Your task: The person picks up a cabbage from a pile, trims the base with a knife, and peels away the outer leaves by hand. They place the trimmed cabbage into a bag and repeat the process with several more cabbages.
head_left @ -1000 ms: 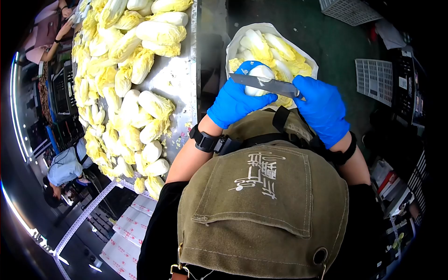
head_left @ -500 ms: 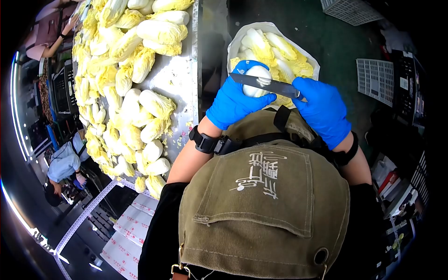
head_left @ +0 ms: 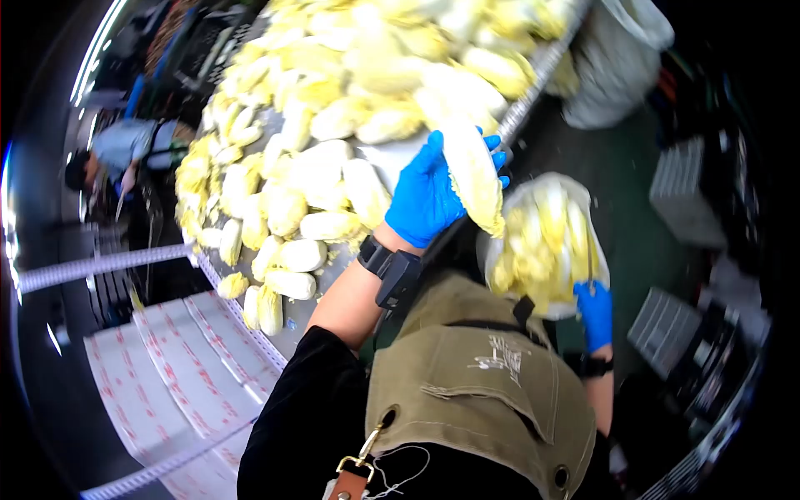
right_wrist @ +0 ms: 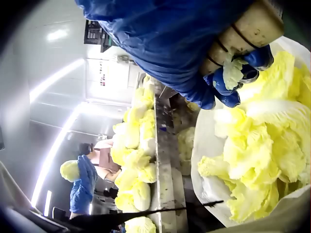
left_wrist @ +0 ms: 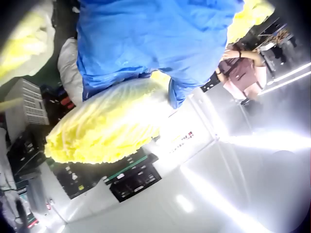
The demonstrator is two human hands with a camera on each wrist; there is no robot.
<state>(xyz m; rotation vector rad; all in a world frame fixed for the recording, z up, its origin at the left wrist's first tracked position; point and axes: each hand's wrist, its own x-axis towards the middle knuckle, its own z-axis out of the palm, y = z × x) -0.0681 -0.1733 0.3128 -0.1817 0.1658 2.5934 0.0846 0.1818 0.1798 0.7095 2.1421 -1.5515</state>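
Note:
My blue-gloved left hand (head_left: 427,196) grips a long napa cabbage (head_left: 477,179) at the edge of the metal table (head_left: 385,162). In the left wrist view, the cabbage (left_wrist: 109,124) shows a pale body and a frilly yellow end, and the glove hides its other end. Lower on the right, my gloved right hand (head_left: 593,315) holds a knife (head_left: 592,254) beside the white bag (head_left: 597,200). Its worn, light handle (right_wrist: 248,35) lies in the curled fingers in the right wrist view, with a leaf scrap (right_wrist: 233,70) stuck by them. Loose yellow leaves (right_wrist: 257,155) fill the bag.
Many trimmed napa cabbages (head_left: 287,208) are heaped across the table. Another white sack (head_left: 612,75) stands beyond the bag, with plastic crates (head_left: 687,196) on the floor to the right. White boxes (head_left: 175,367) sit at lower left. Other people (head_left: 133,146) work beyond the table.
My head view has turned toward the table. The left hand has carried the cabbage away from the bag to the table's edge. The right hand and knife have drawn apart from the cabbage.

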